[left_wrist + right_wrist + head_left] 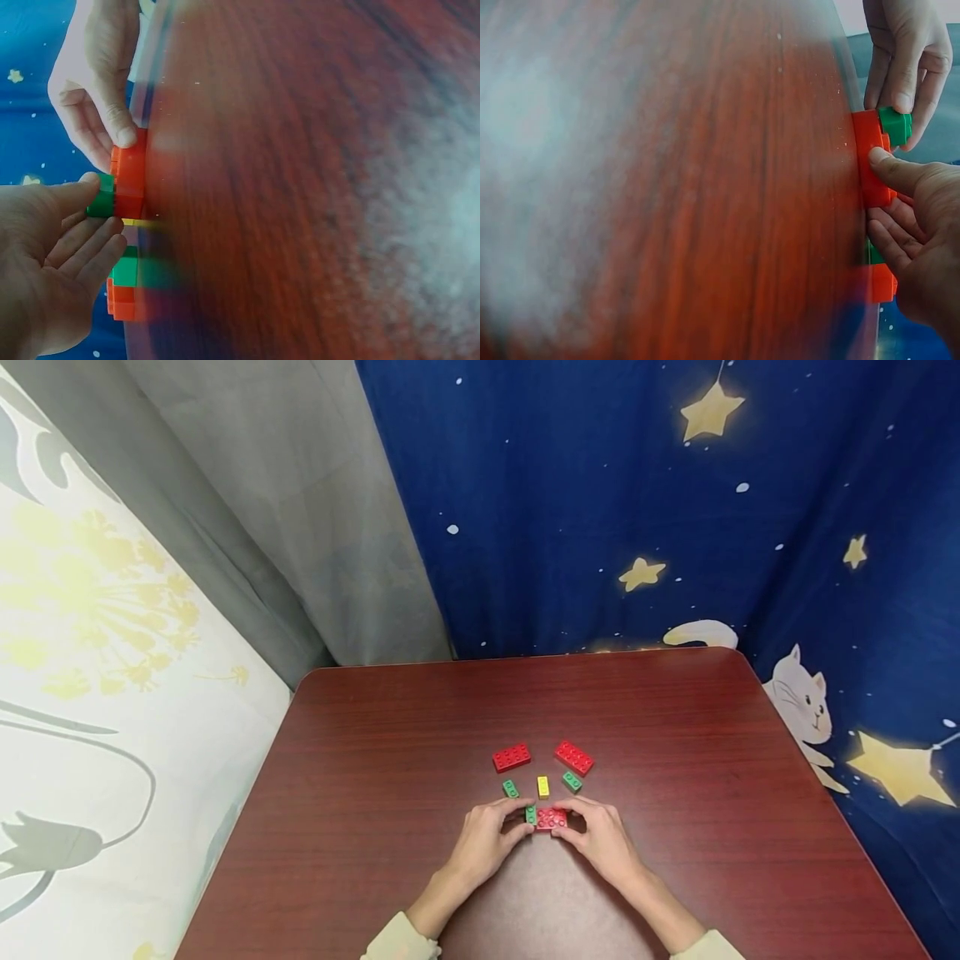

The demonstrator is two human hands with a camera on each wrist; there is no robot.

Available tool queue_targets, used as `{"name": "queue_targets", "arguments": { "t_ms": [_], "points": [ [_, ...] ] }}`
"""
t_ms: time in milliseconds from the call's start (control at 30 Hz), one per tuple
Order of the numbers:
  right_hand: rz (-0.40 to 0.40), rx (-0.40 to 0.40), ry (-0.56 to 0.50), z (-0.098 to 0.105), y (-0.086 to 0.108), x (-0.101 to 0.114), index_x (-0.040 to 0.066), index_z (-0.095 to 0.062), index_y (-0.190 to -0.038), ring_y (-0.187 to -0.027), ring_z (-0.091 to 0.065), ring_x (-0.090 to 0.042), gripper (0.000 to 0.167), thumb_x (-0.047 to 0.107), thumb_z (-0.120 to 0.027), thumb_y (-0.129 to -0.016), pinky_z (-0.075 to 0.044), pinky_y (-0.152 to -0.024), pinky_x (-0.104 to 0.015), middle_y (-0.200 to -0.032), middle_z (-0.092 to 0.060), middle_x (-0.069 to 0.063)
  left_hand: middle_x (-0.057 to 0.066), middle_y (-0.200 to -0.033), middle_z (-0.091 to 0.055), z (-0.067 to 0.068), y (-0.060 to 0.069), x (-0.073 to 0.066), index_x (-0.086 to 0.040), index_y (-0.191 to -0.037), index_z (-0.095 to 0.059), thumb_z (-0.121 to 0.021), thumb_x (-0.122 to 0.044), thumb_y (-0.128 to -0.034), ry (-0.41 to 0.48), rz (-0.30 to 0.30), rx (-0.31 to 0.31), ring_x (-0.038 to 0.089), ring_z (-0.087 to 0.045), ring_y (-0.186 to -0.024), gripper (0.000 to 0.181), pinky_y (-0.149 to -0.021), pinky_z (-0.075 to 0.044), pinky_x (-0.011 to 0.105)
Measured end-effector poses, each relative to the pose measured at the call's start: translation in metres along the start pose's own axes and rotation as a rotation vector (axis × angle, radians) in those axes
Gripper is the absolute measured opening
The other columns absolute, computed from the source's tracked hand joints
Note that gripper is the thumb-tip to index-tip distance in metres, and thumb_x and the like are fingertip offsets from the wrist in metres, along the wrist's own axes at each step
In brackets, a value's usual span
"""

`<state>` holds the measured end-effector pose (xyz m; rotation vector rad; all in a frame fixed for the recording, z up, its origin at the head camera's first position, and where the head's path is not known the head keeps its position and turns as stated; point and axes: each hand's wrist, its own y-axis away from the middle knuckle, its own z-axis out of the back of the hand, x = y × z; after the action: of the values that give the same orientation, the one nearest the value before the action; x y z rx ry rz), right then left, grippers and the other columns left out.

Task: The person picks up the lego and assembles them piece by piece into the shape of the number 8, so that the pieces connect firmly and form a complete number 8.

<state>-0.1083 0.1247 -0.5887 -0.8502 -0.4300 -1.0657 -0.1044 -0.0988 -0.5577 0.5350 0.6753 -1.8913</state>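
On the table (360,760), near half, the left hand (482,839) pinches a small green block (531,816) and the right hand (603,839) grips a red block (550,820) in the head view; both seem light and stiff, best held by their sides. Left wrist view: the green block sits atop the red block's left end. Right wrist view: the red block looks smooth-sided.

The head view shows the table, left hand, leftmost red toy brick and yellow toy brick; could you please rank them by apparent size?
Largest to smallest:
Table
Left hand
Leftmost red toy brick
Yellow toy brick
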Motion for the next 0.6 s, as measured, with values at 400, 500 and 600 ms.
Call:
{"name": "queue_targets", "arguments": {
  "t_ms": [400,500,600],
  "points": [
    [0.006,-0.007,-0.016,-0.0003,-0.0004,-0.0012,0.010,-0.082,-0.105,-0.096,-0.076,-0.019,0.040,0.008,-0.099,-0.070,-0.061,-0.083,-0.042,-0.103,-0.080,0.000,-0.004,-0.115,-0.078,-0.0029,-0.0007,0.0038,-0.016,-0.119,-0.082,-0.087,-0.021,-0.0904,0.061,-0.006,-0.076,0.010,-0.073,-0.109,0.030,-0.090,-0.061,0.038],
    [0.018,-0.015,-0.016,0.0005,-0.0002,-0.0009,0.009,-0.082,-0.105,-0.096,-0.076,-0.020,0.040,0.007,-0.099,-0.069,-0.061,-0.082,-0.042,-0.103,-0.080,-0.001,-0.005,-0.114,-0.079,-0.0046,-0.0004,0.0051,-0.016,-0.119,-0.082,-0.087,-0.021,-0.0898,0.070,-0.007,-0.084,0.010,-0.073,-0.107,0.030,-0.088,-0.061,0.037],
    [0.024,-0.017,-0.018,0.0011,0.0001,-0.0011,0.008,-0.082,-0.106,-0.096,-0.077,-0.021,0.041,0.006,-0.099,-0.069,-0.062,-0.081,-0.042,-0.103,-0.080,-0.001,-0.005,-0.114,-0.079,-0.0053,-0.0007,0.0055,-0.016,-0.119,-0.082,-0.087,-0.022,-0.0894,0.067,-0.010,-0.085,0.010,-0.074,-0.105,0.030,-0.087,-0.061,0.036]
  ]
}}
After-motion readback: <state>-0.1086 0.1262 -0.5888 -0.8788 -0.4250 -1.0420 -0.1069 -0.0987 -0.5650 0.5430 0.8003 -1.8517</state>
